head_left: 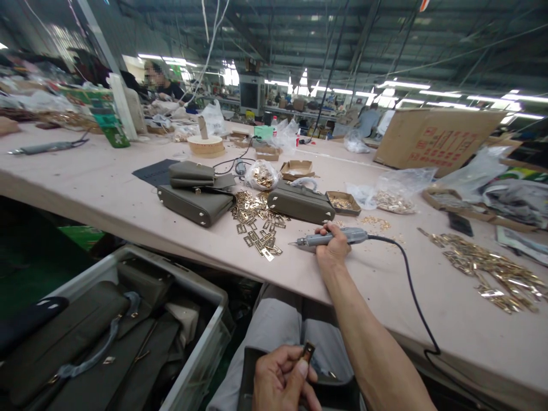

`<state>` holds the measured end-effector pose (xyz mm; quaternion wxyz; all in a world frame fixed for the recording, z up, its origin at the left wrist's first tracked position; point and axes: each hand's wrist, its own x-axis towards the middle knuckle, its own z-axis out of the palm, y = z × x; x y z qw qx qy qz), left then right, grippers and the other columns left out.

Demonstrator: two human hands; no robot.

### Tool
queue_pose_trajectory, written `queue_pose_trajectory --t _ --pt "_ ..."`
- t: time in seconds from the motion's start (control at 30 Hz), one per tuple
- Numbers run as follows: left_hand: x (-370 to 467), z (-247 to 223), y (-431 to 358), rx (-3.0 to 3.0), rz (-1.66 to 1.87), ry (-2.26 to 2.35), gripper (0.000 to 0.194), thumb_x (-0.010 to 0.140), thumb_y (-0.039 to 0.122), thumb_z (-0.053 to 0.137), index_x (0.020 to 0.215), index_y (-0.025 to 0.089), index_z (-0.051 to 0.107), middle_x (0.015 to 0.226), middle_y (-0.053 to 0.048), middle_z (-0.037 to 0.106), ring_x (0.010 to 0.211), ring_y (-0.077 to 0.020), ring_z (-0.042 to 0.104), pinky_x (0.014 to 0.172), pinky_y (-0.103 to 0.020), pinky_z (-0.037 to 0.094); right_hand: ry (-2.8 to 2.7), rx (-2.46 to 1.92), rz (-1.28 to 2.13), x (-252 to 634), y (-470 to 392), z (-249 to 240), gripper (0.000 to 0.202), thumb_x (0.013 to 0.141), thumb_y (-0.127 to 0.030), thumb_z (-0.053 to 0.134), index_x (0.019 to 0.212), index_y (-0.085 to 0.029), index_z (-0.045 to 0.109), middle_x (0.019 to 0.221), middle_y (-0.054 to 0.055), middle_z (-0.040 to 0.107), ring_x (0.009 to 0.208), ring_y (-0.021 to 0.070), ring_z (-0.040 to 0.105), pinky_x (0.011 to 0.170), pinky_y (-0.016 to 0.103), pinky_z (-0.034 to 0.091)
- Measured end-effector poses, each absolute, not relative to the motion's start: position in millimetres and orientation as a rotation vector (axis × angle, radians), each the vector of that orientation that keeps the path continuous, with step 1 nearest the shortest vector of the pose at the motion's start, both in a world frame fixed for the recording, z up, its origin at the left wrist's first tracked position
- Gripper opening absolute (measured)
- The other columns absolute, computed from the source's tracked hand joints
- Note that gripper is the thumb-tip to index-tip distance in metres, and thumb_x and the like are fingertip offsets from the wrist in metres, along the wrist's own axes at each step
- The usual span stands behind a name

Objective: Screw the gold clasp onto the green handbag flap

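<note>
My right hand (334, 244) is closed around a grey electric screwdriver (356, 234) at the table's front edge, its thin bit pointing left and a black cord trailing off to the right. Low in the view, my left hand (280, 378) pinches a small gold metal bag fitting (307, 351) between thumb and fingers. Beneath that hand, a dark bag (342, 394) lies on my lap, partly hidden. Gold rectangular plates (257, 237) are heaped on the table left of the screwdriver tip. Behind them lies an olive bag (299, 202), with two more olive bags (194, 202) stacked to the left.
A white crate (214, 297) full of olive bags stands at my lower left. Gold strips (488, 268) are piled on the right of the table. Small cardboard trays (345, 210), plastic bags of fittings (396, 201) and a large carton (436, 137) stand further back. Another person (165, 85) sits far left.
</note>
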<state>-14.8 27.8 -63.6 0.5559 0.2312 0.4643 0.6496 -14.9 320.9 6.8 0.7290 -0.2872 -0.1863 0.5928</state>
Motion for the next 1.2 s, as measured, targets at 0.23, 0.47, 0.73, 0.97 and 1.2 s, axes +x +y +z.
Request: queue_pose_trajectory --t 0.23,0.47,0.73,0.97,1.2 --pt "-13.8 -63.6 27.2 0.534 1.524 1.104 0.059 0.076 0.066 0.078 0.092 0.01 0.07 0.073 -0.011 0.072 0.043 -0.0161 0.066 0.041 -0.018 0.044 -0.412 -0.63 1.295 -13.3 321.7 6.8 0.032 0.065 -0.009 0.075 0.076 -0.02 0.047 0.062 -0.007 0.053 0.05 0.0089 0.049 0.051 0.025 0.057" --pt "-13.3 -61.4 27.3 0.536 1.522 1.116 0.06 0.075 0.068 0.077 0.09 0.01 0.07 0.073 -0.011 0.071 0.043 -0.0158 0.066 0.041 -0.018 0.045 -0.426 -0.638 1.305 -12.1 320.9 8.1 0.03 0.061 -0.012 0.075 0.075 -0.019 0.049 0.064 -0.006 0.056 0.049 0.0082 0.05 0.05 0.025 0.056" --pt "-12.1 -65.3 27.0 0.548 1.538 1.116 0.055 0.079 0.064 0.076 0.091 0.011 0.069 0.074 -0.01 0.072 0.043 -0.0149 0.066 0.041 -0.018 0.045 -0.443 -0.634 1.311 -12.4 318.5 9.7 0.026 0.065 -0.011 0.074 0.074 -0.019 0.05 0.064 -0.005 0.057 0.049 0.008 0.049 0.05 0.025 0.056" --pt "-11.4 -69.6 26.6 0.558 1.542 1.112 0.056 0.079 0.065 0.076 0.092 0.01 0.069 0.074 -0.011 0.072 0.043 -0.0158 0.066 0.041 -0.018 0.045 -0.431 -0.635 1.313 -13.2 318.1 9.7 0.027 0.064 -0.011 0.074 0.074 -0.019 0.05 0.063 -0.004 0.058 0.049 0.0086 0.049 0.049 0.025 0.056" --pt "-11.5 -67.8 27.1 0.561 1.55 1.113 0.055 0.08 0.063 0.076 0.092 0.01 0.07 0.073 -0.01 0.072 0.043 -0.0152 0.066 0.041 -0.016 0.044 -0.429 -0.656 1.322 -13.3 319.7 8.2 0.028 0.066 -0.01 0.075 0.076 -0.019 0.05 0.064 -0.004 0.059 0.049 0.0085 0.05 0.049 0.024 0.055"
